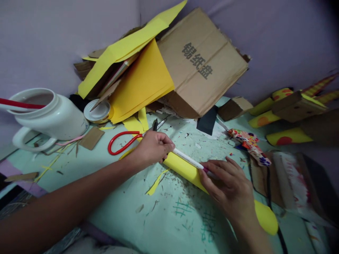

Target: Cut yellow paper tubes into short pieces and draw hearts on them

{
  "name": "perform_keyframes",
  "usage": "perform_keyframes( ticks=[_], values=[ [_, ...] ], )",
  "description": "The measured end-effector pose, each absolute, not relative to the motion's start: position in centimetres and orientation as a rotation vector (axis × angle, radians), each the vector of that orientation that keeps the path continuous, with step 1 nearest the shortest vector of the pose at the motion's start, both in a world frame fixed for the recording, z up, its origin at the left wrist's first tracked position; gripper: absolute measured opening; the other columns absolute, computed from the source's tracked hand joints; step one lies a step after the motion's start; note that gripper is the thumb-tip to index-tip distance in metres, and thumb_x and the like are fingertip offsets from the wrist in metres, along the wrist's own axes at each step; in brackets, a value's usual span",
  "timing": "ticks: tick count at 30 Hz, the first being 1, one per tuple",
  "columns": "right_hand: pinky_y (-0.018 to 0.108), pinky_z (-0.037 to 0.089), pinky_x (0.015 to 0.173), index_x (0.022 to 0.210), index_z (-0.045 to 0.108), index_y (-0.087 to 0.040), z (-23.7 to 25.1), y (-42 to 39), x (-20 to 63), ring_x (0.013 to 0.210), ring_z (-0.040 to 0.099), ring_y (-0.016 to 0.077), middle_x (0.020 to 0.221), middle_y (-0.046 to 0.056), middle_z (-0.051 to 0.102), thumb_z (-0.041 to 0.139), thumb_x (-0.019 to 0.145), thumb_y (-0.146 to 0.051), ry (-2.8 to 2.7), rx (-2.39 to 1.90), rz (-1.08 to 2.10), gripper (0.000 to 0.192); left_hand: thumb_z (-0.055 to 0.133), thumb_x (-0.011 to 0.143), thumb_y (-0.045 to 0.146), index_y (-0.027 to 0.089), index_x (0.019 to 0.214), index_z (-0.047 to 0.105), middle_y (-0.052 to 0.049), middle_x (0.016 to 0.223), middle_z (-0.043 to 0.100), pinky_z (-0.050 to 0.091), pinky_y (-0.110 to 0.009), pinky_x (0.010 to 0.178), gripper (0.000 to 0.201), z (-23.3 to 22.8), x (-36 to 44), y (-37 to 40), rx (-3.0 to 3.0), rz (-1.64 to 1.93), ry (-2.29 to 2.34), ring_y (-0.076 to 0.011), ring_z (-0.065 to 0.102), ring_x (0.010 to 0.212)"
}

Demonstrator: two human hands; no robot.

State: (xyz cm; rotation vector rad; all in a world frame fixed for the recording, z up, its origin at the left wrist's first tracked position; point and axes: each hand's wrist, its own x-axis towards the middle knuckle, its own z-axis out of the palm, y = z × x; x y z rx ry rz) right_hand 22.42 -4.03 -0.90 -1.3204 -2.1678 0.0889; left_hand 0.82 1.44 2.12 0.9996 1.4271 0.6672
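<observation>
Yellow paper, rolled into a long tube (185,169), lies slanted on the pale green bench (169,215), running from the middle toward the lower right, where its rounded end (266,218) shows past the wrist. In the head view, the left hand (153,146) closes over the upper end of the tube with curled fingers and presses it down, which I judge keeps the roll from opening or sliding. The right hand (229,187) rests on the tube further down with fingers close together and pinches the pink tip of a thin white pen (189,160), which lies along the top of the tube, probably to follow its seam. I cannot tell whether it is a pen or a glue stick.

Red scissors (122,141) lie just behind the left hand, the blades hidden by it. A white jug (50,114) lies on its side at the left, and yellow sheets (140,84) lean under a cardboard box (201,63). The middle of the tube is covered by the right hand, and the things at the far right are blurred.
</observation>
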Motion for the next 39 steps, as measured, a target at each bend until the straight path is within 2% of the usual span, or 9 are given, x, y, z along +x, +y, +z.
perform_keyframes(
  ticks=[3,10,13,22,28,32,39],
  values=[
    [0.053,0.043,0.091,0.082,0.068,-0.020,-0.9,-4.0,22.3,0.071,0.067,0.0219,0.079,0.005,0.071,0.064,0.080,-0.028,-2.136,-1.310,0.072,0.009,0.059,0.076,0.007,0.015,0.063,0.059,0.007,0.038,0.049,0.029,-0.015,0.033,0.015,1.9,0.6,1.4,1.000,0.698,1.382,-0.0049,0.042,0.032],
    [0.053,0.040,0.096,0.083,0.068,-0.021,-0.2,-4.2,22.9,0.070,0.067,0.0196,0.077,0.002,0.070,0.065,0.079,-0.026,-2.055,-1.303,0.044,0.006,0.060,0.077,0.026,0.015,0.067,0.059,0.007,0.041,0.049,0.030,-0.015,0.035,0.014,1.3,0.2,1.3,1.065,0.734,1.294,-0.0050,0.040,0.035],
    [0.054,0.039,0.099,0.086,0.068,-0.022,0.5,-4.7,24.8,0.070,0.067,0.0195,0.079,0.001,0.069,0.066,0.079,-0.024,-2.034,-1.298,-0.007,0.007,0.064,0.073,0.025,0.014,0.073,0.062,0.008,0.042,0.048,0.029,-0.014,0.034,0.011,1.6,0.2,1.1,1.099,0.714,1.330,-0.0044,0.039,0.036],
    [0.057,0.039,0.100,0.088,0.068,-0.024,1.8,-9.7,32.7,0.066,0.064,0.0196,0.079,0.002,0.068,0.068,0.078,-0.023,-1.919,-1.438,-0.152,0.010,0.068,0.064,0.025,0.016,0.080,0.063,0.009,0.045,0.050,0.025,-0.013,0.033,0.019,0.8,0.6,1.3,1.119,0.737,1.409,-0.0031,0.035,0.035],
    [0.057,0.038,0.100,0.087,0.068,-0.024,1.4,-10.7,33.1,0.069,0.066,0.0204,0.080,0.001,0.069,0.067,0.078,-0.021,-1.911,-1.448,-0.117,0.009,0.070,0.060,0.026,0.017,0.080,0.062,0.008,0.049,0.053,0.023,-0.012,0.033,0.023,1.2,0.8,1.3,1.144,0.742,1.415,-0.0027,0.033,0.037],
    [0.054,0.039,0.100,0.085,0.067,-0.023,1.4,-10.7,32.9,0.067,0.066,0.0185,0.078,0.001,0.068,0.067,0.076,-0.019,-1.959,-1.407,-0.073,0.010,0.072,0.060,0.027,0.018,0.081,0.061,0.005,0.054,0.058,0.030,-0.013,0.037,0.026,1.4,0.3,1.1,1.228,0.778,1.416,-0.0055,0.041,0.043],
    [0.054,0.037,0.102,0.087,0.066,-0.023,1.2,-11.7,34.0,0.070,0.062,0.0172,0.081,0.000,0.066,0.068,0.077,-0.019,-1.836,-1.453,-0.082,0.011,0.073,0.062,0.030,0.020,0.079,0.057,0.009,0.049,0.051,0.027,-0.013,0.034,0.025,1.5,0.8,0.7,1.221,0.734,1.401,-0.0038,0.036,0.036]
  ],
)
